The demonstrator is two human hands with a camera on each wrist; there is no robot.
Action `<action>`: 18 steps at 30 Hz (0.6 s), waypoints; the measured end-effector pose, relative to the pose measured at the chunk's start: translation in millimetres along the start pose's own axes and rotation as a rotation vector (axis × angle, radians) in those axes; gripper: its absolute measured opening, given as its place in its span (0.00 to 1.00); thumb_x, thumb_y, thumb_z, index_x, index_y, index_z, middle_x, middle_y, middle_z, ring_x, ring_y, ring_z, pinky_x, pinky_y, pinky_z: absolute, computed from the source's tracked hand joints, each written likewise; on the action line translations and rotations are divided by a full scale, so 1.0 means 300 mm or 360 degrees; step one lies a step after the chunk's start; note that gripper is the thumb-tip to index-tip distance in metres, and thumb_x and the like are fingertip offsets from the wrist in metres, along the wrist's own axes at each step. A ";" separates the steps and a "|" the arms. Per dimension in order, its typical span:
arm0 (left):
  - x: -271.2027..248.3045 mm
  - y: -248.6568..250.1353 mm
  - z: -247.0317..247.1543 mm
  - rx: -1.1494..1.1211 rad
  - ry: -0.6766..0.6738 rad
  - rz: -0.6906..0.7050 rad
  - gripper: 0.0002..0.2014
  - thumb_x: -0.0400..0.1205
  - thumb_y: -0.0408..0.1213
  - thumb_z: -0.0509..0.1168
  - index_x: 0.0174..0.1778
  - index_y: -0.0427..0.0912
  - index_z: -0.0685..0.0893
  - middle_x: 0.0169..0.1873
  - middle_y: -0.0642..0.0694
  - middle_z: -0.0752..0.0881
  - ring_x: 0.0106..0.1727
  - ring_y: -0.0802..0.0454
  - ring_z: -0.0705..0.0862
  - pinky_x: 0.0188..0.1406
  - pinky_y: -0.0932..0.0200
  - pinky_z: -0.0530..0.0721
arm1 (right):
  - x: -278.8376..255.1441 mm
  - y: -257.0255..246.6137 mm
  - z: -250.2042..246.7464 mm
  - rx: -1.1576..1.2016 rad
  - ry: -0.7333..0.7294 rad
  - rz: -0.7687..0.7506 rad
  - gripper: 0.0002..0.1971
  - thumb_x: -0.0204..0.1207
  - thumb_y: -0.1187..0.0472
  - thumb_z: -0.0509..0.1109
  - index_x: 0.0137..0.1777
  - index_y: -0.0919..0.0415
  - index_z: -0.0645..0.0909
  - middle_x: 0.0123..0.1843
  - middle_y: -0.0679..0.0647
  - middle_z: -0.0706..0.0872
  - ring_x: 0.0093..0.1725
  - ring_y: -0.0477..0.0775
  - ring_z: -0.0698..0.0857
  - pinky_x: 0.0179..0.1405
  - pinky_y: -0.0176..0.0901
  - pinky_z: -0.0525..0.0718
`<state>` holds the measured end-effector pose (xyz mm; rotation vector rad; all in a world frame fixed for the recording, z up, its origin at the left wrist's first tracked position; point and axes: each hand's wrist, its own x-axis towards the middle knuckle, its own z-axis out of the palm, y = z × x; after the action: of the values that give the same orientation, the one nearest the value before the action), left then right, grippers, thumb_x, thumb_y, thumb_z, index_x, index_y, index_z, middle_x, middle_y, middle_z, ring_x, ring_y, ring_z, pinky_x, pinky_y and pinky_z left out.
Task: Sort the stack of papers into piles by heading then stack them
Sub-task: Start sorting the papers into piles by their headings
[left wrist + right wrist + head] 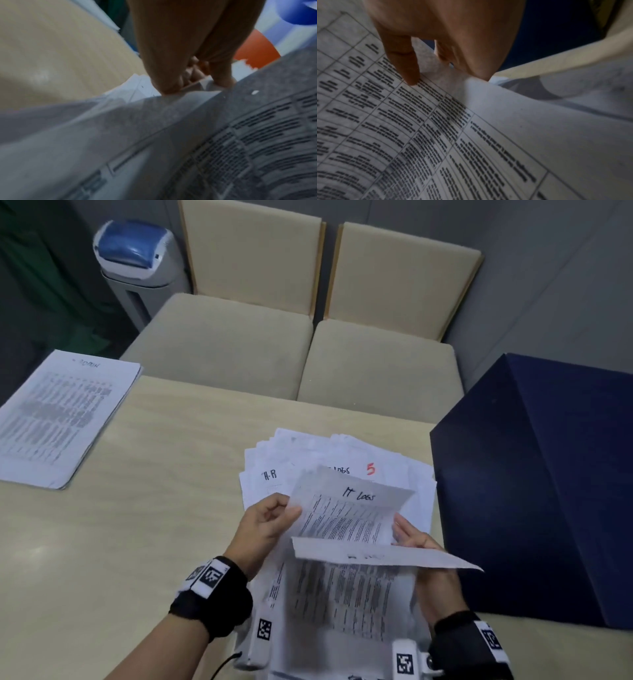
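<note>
Both hands hold a bundle of printed papers [342, 594] above the table's near edge. My left hand [286, 510] pinches the left edge of a raised sheet headed "IT LOGS" [356, 515]; in the left wrist view the left hand [188, 86] grips that paper edge [197, 97]. My right hand [411, 534] grips the bundle's right side, where one sheet [383, 558] is bent forward across it. In the right wrist view a finger [410, 75] of that hand presses on the printed table sheet [436, 135]. Behind lies a fanned spread of sheets [308, 467] showing "H-R", "IT LOGS" and a red 5. An "ADMIN" pile [58, 419] lies at the table's far left.
A big dark blue box [548, 491] stands on the table [137, 525] right beside the fanned sheets. Two beige chairs [222, 347] [376, 361] sit behind the table's far edge. A white and blue bin [137, 258] stands at the back left.
</note>
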<state>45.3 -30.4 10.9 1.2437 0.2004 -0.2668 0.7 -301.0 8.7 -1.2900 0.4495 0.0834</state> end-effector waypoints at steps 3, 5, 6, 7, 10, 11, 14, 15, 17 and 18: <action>-0.014 -0.015 0.006 -0.0409 -0.0232 -0.0268 0.16 0.67 0.33 0.79 0.44 0.33 0.80 0.35 0.41 0.87 0.32 0.51 0.84 0.34 0.61 0.83 | 0.019 -0.004 0.035 0.0033 -0.0103 0.0090 0.16 0.76 0.72 0.59 0.52 0.62 0.88 0.70 0.52 0.86 0.71 0.57 0.84 0.67 0.59 0.78; -0.013 -0.027 -0.005 -0.0383 -0.0304 -0.0379 0.26 0.64 0.30 0.82 0.51 0.25 0.78 0.45 0.28 0.87 0.39 0.44 0.87 0.38 0.56 0.86 | 0.013 -0.009 0.038 -0.0070 -0.0025 0.0050 0.11 0.76 0.72 0.63 0.53 0.71 0.85 0.61 0.54 0.91 0.64 0.60 0.87 0.68 0.56 0.79; -0.013 -0.029 -0.010 -0.0349 -0.0324 -0.0418 0.27 0.65 0.28 0.80 0.55 0.21 0.76 0.51 0.24 0.85 0.43 0.40 0.87 0.41 0.52 0.86 | 0.009 -0.008 0.034 -0.0089 0.0060 0.0032 0.08 0.75 0.73 0.67 0.52 0.76 0.82 0.55 0.55 0.92 0.61 0.62 0.88 0.65 0.53 0.80; -0.015 -0.027 -0.011 -0.0321 -0.0339 -0.0440 0.26 0.68 0.26 0.76 0.57 0.19 0.75 0.54 0.21 0.84 0.47 0.37 0.87 0.44 0.50 0.87 | 0.006 -0.005 0.028 -0.0089 0.0148 0.0045 0.08 0.74 0.74 0.70 0.52 0.76 0.80 0.52 0.57 0.92 0.60 0.64 0.88 0.62 0.50 0.82; -0.007 -0.006 0.003 -0.0094 -0.0149 -0.0419 0.16 0.72 0.22 0.62 0.53 0.24 0.85 0.52 0.27 0.89 0.51 0.38 0.87 0.46 0.54 0.86 | 0.010 -0.005 0.012 -0.0056 0.0185 0.0086 0.17 0.74 0.78 0.71 0.60 0.67 0.78 0.54 0.64 0.92 0.58 0.66 0.90 0.56 0.51 0.86; 0.008 -0.011 0.004 0.0155 0.0030 -0.0362 0.13 0.74 0.21 0.60 0.48 0.31 0.89 0.47 0.35 0.91 0.49 0.41 0.87 0.44 0.57 0.85 | 0.012 -0.008 0.007 -0.0072 0.0168 0.0099 0.20 0.74 0.79 0.70 0.63 0.65 0.77 0.55 0.65 0.91 0.58 0.66 0.90 0.57 0.54 0.86; 0.060 -0.029 -0.002 0.1195 0.0465 -0.0194 0.05 0.81 0.31 0.65 0.51 0.41 0.84 0.49 0.46 0.86 0.50 0.46 0.85 0.50 0.57 0.80 | 0.003 -0.005 -0.027 -0.0105 0.0190 0.0147 0.17 0.75 0.79 0.66 0.62 0.67 0.80 0.56 0.64 0.91 0.58 0.64 0.89 0.58 0.57 0.84; 0.070 -0.035 0.003 0.1477 0.0439 -0.0182 0.09 0.81 0.35 0.67 0.56 0.40 0.82 0.53 0.45 0.84 0.51 0.45 0.84 0.52 0.55 0.80 | -0.003 -0.002 -0.038 -0.0120 0.0223 0.0157 0.13 0.76 0.79 0.65 0.58 0.70 0.81 0.55 0.64 0.91 0.58 0.65 0.89 0.57 0.56 0.85; 0.086 -0.041 0.028 0.1814 0.0291 -0.0200 0.16 0.81 0.38 0.66 0.61 0.35 0.76 0.58 0.40 0.79 0.54 0.39 0.82 0.53 0.48 0.80 | -0.014 0.004 -0.052 -0.0183 0.0305 0.0128 0.08 0.75 0.80 0.64 0.53 0.77 0.80 0.47 0.63 0.91 0.55 0.66 0.87 0.53 0.50 0.83; 0.090 -0.037 0.045 0.1905 0.0255 -0.0219 0.17 0.81 0.38 0.65 0.62 0.34 0.75 0.59 0.38 0.77 0.56 0.36 0.81 0.52 0.46 0.80 | -0.018 0.007 -0.058 -0.0199 0.0341 0.0107 0.07 0.75 0.81 0.64 0.52 0.80 0.79 0.45 0.62 0.90 0.53 0.65 0.86 0.52 0.48 0.82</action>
<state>67.6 -49.1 -2.7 2.4469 0.2750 -0.4283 -9.5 -315.8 5.2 -1.4131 0.6803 0.0295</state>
